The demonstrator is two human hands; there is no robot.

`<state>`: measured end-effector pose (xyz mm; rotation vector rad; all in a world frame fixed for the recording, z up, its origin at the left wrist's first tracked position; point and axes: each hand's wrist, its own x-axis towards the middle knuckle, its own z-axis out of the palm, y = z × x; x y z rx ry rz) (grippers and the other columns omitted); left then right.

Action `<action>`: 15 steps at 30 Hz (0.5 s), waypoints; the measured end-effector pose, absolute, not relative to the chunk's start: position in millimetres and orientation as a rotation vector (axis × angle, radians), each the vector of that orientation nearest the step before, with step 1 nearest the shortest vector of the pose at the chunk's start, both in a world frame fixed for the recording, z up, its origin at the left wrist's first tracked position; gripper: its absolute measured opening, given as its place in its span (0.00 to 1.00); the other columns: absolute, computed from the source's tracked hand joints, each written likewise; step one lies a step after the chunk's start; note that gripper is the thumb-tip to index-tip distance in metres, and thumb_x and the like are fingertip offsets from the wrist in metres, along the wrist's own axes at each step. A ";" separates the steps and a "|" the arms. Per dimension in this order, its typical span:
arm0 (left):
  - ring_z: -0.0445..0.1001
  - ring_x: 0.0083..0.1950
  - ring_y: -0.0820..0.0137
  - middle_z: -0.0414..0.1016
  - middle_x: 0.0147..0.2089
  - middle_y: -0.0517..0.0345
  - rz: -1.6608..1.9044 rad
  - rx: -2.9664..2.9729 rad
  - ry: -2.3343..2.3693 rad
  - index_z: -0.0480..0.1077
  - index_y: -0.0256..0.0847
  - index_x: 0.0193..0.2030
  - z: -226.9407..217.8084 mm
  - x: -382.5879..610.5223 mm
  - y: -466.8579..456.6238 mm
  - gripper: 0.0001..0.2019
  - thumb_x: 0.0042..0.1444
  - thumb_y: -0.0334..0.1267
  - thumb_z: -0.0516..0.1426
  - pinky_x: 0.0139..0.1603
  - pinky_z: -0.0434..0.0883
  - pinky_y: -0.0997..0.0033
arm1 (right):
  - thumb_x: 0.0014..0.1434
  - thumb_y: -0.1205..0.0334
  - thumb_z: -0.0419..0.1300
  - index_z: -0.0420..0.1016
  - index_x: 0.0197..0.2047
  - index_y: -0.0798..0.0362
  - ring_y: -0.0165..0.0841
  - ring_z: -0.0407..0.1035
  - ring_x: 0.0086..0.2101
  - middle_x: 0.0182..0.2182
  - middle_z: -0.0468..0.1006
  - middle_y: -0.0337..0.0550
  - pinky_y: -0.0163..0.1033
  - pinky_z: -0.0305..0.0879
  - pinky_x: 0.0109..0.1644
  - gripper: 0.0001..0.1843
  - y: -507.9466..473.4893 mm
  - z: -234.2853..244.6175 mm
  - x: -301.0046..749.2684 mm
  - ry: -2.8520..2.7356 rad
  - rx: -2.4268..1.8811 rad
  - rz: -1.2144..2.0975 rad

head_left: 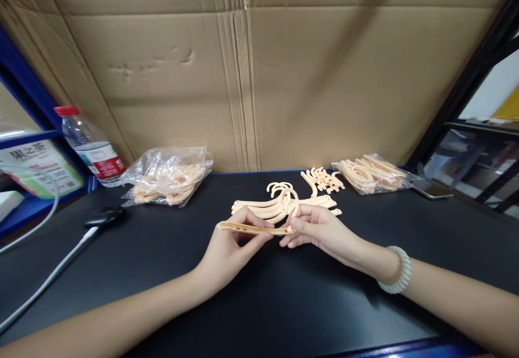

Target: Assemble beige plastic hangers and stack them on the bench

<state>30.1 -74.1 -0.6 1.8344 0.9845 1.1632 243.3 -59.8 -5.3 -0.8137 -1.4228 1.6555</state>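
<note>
My left hand [227, 250] is closed around a beige plastic hanger arm [247, 229], held level with its slotted hollow side toward me. At that arm's right end, my right hand [324, 232] pinches a curved beige hanger hook [295, 204], its bend standing upward. The hook's foot meets the arm end; whether it is seated inside cannot be made out. Just behind my hands lie several loose hanger arms [255, 205] side by side. More hooks [275, 186] rest beyond them, and a cluster of small beige hooked pieces [325, 178] sits farther right.
Clear bags of beige parts stand at the back left [168, 177] and back right [371, 173]. A red-capped bottle [95, 147], a black plug [104, 217] with white cable and a blue shelf [48, 133] are left. A phone-like slab [432, 189] lies right. Cardboard [344, 77] walls the back.
</note>
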 end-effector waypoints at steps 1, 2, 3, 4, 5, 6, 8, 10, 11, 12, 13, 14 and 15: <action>0.78 0.38 0.63 0.78 0.35 0.54 1.155 1.840 0.983 0.69 0.42 0.31 -0.2 30.4 -74.5 0.08 0.54 0.41 0.62 0.38 0.75 0.64 | 0.54 0.48 0.66 0.71 0.34 0.55 0.34 0.78 0.34 0.33 0.79 0.43 0.38 0.74 0.40 0.18 -60.1 -5.1 243.1 -1.422 -0.817 1.656; 0.78 0.38 0.63 0.78 0.35 0.54 1.151 1.847 0.982 0.69 0.42 0.31 0.1 30.6 -74.9 0.07 0.54 0.41 0.62 0.38 0.75 0.65 | 0.54 0.48 0.66 0.70 0.34 0.55 0.34 0.79 0.34 0.32 0.79 0.42 0.38 0.74 0.40 0.18 -60.4 -4.8 242.8 -1.421 -0.825 1.652; 0.78 0.38 0.64 0.78 0.35 0.54 1.149 1.854 0.982 0.69 0.42 0.32 0.2 30.6 -75.1 0.07 0.54 0.41 0.62 0.38 0.75 0.65 | 0.54 0.48 0.67 0.70 0.33 0.55 0.34 0.79 0.33 0.31 0.79 0.41 0.38 0.74 0.39 0.18 -60.8 -4.6 242.3 -1.421 -0.838 1.643; 0.78 0.38 0.64 0.78 0.36 0.54 1.148 1.862 0.981 0.70 0.42 0.32 0.1 30.5 -75.2 0.07 0.55 0.41 0.62 0.37 0.76 0.65 | 0.53 0.48 0.67 0.69 0.33 0.55 0.35 0.79 0.33 0.30 0.78 0.41 0.38 0.74 0.39 0.19 -61.3 -4.4 241.7 -1.422 -0.855 1.632; 0.78 0.37 0.64 0.78 0.36 0.54 1.147 1.874 0.980 0.70 0.42 0.32 -0.2 30.3 -75.2 0.07 0.55 0.40 0.62 0.37 0.76 0.66 | 0.52 0.48 0.68 0.69 0.32 0.55 0.35 0.79 0.33 0.30 0.78 0.40 0.38 0.74 0.38 0.19 -61.7 -4.2 241.1 -1.422 -0.872 1.620; 0.78 0.37 0.64 0.78 0.36 0.55 1.151 1.892 0.980 0.70 0.42 0.32 -0.6 30.0 -75.1 0.06 0.55 0.40 0.62 0.37 0.76 0.66 | 0.51 0.48 0.68 0.68 0.31 0.55 0.35 0.79 0.32 0.29 0.78 0.40 0.38 0.74 0.38 0.19 -62.3 -4.2 240.4 -1.422 -0.886 1.609; 0.78 0.37 0.65 0.78 0.35 0.56 1.163 1.930 0.980 0.70 0.42 0.31 -1.6 29.5 -75.0 0.06 0.55 0.38 0.62 0.38 0.75 0.67 | 0.51 0.48 0.68 0.67 0.30 0.54 0.36 0.79 0.32 0.28 0.78 0.40 0.39 0.75 0.38 0.20 -63.3 -4.4 239.1 -1.426 -0.897 1.588; 0.78 0.38 0.66 0.78 0.35 0.56 1.167 1.936 0.978 0.70 0.41 0.31 -2.3 29.3 -75.1 0.05 0.55 0.37 0.62 0.38 0.75 0.68 | 0.51 0.48 0.68 0.66 0.30 0.54 0.36 0.79 0.31 0.27 0.78 0.40 0.39 0.75 0.37 0.20 -64.3 -4.9 237.8 -1.434 -0.897 1.560; 0.78 0.38 0.66 0.78 0.36 0.56 1.164 1.925 0.974 0.70 0.41 0.32 -2.5 29.4 -75.3 0.05 0.55 0.37 0.62 0.38 0.75 0.68 | 0.51 0.48 0.68 0.66 0.30 0.54 0.35 0.79 0.30 0.27 0.78 0.40 0.39 0.75 0.36 0.20 -64.8 -5.1 237.3 -1.443 -0.897 1.543; 0.79 0.38 0.66 0.78 0.36 0.56 1.158 1.909 0.971 0.70 0.41 0.32 -2.5 29.5 -75.5 0.05 0.55 0.37 0.62 0.37 0.75 0.68 | 0.51 0.47 0.68 0.66 0.30 0.54 0.35 0.79 0.30 0.27 0.78 0.40 0.39 0.75 0.36 0.20 -65.2 -5.3 236.7 -1.453 -0.895 1.525; 0.79 0.37 0.66 0.79 0.36 0.56 1.154 1.894 0.969 0.70 0.41 0.32 -2.3 29.7 -75.7 0.05 0.54 0.37 0.62 0.37 0.75 0.68 | 0.51 0.47 0.68 0.66 0.30 0.54 0.35 0.79 0.30 0.27 0.78 0.40 0.39 0.75 0.35 0.21 -65.6 -5.5 236.3 -1.465 -0.893 1.505; 0.79 0.37 0.65 0.79 0.36 0.56 1.153 1.883 0.968 0.70 0.41 0.32 -2.0 29.9 -75.7 0.05 0.54 0.37 0.62 0.37 0.75 0.68 | 0.51 0.46 0.67 0.67 0.31 0.54 0.35 0.79 0.30 0.27 0.78 0.40 0.39 0.76 0.35 0.21 -65.9 -5.7 235.8 -1.477 -0.892 1.486; 0.79 0.37 0.65 0.79 0.36 0.56 1.153 1.872 0.968 0.70 0.41 0.32 -1.6 30.2 -75.7 0.05 0.54 0.37 0.62 0.37 0.76 0.68 | 0.51 0.46 0.67 0.67 0.31 0.54 0.35 0.79 0.29 0.27 0.78 0.41 0.39 0.76 0.35 0.21 -66.1 -5.9 235.5 -1.487 -0.892 1.468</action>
